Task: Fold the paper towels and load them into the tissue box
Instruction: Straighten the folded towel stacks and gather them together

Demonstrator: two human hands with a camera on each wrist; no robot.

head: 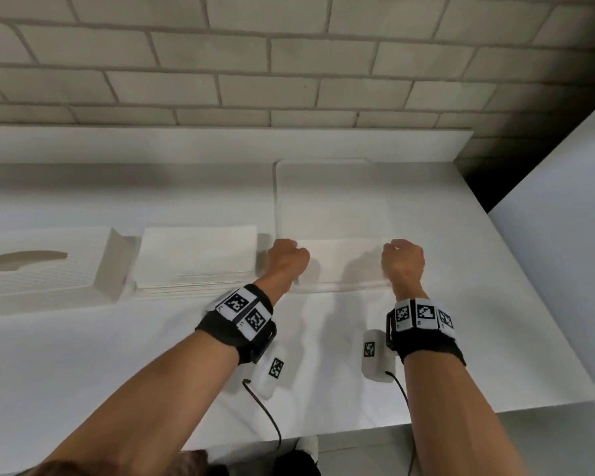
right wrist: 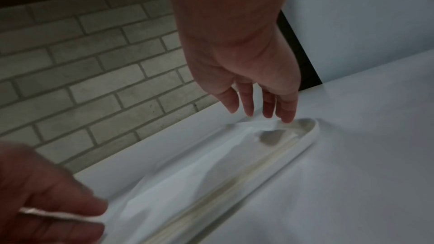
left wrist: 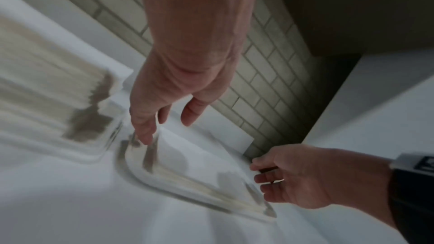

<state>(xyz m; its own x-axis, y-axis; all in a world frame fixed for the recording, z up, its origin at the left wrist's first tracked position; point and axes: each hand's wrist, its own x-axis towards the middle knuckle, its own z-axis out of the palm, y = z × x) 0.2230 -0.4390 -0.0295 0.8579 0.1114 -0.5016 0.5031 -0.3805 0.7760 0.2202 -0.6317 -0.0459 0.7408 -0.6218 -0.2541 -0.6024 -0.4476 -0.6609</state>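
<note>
A white tray (head: 276, 201) holds a flat stack of paper towels. My left hand (head: 298, 250) pinches the near left corner of the top paper towel (head: 344, 262). My right hand (head: 390, 249) pinches its near right corner. In the left wrist view, the thumb and fingers of the left hand (left wrist: 162, 127) close on the raised sheet (left wrist: 187, 147). In the right wrist view the sheet (right wrist: 187, 173) lifts off the stack toward the right hand (right wrist: 270, 116). A white tissue box (head: 38, 269) with an oval slot sits at the far left. Folded towels (head: 196, 259) lie stacked beside it.
A white cloth covers the table (head: 358, 372). A brick wall (head: 289, 63) runs close behind it, above a raised white ledge. A white panel (head: 564, 269) stands off the table's right edge. Sensor cables hang from both wrists over the front edge.
</note>
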